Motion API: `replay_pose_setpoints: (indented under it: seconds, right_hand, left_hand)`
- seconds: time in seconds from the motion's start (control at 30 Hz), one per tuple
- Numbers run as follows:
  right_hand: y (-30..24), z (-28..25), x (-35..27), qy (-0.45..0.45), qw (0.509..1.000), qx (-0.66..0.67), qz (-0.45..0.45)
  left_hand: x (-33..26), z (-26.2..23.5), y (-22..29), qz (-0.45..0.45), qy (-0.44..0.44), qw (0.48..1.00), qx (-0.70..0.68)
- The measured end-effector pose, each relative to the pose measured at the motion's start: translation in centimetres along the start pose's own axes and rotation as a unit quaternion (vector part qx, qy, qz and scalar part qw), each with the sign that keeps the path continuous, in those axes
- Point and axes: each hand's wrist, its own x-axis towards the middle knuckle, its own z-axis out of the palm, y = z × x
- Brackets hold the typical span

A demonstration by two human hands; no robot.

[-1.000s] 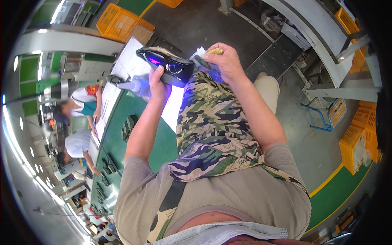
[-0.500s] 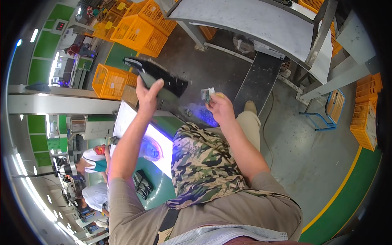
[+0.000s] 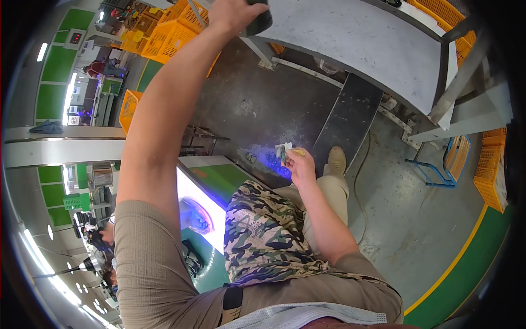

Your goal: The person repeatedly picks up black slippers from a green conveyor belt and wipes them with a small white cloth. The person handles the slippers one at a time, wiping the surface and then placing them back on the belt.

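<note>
My left hand [image 3: 233, 15] is at the far end of my outstretched arm, by the left corner of the white-topped table. It grips a long, dark, glossy piece [image 3: 259, 23]; most of this piece is cut off by the upper edge, so its kind is unclear. In front of my waist, my right hand [image 3: 302, 167] pinches a small, flat white and dark-green piece [image 3: 282, 153], with something yellowish by the fingers. Dark floor lies beneath it.
The white-topped table [image 3: 356, 44] stands on metal legs ahead. Orange crates [image 3: 170, 39] are stacked at far left, others [image 3: 491, 170] at right near a blue-framed stool [image 3: 452, 164]. A brightly lit bench surface [image 3: 216, 227] is at my left. A cable [image 3: 359, 186] crosses the floor.
My left hand has moved far forward and right with the dark glossy piece, up to the table's corner. My right hand has lowered slightly toward me, still holding the small piece.
</note>
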Motion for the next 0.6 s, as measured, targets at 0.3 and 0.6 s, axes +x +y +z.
replay_pose_setpoints:
  seconds: [0.3,0.6]
  right_hand:
    - [1.1,-0.2,0.4,0.015,0.999,-0.037,-0.015]
    - [1.2,-3.8,3.0,-0.058,0.991,-0.115,0.038]
  left_hand:
    - [-3.7,7.2,-2.7,-0.015,-0.001,0.977,-0.21]
    - [-46.0,-5.5,-13.5,-0.279,-0.026,0.852,-0.443]
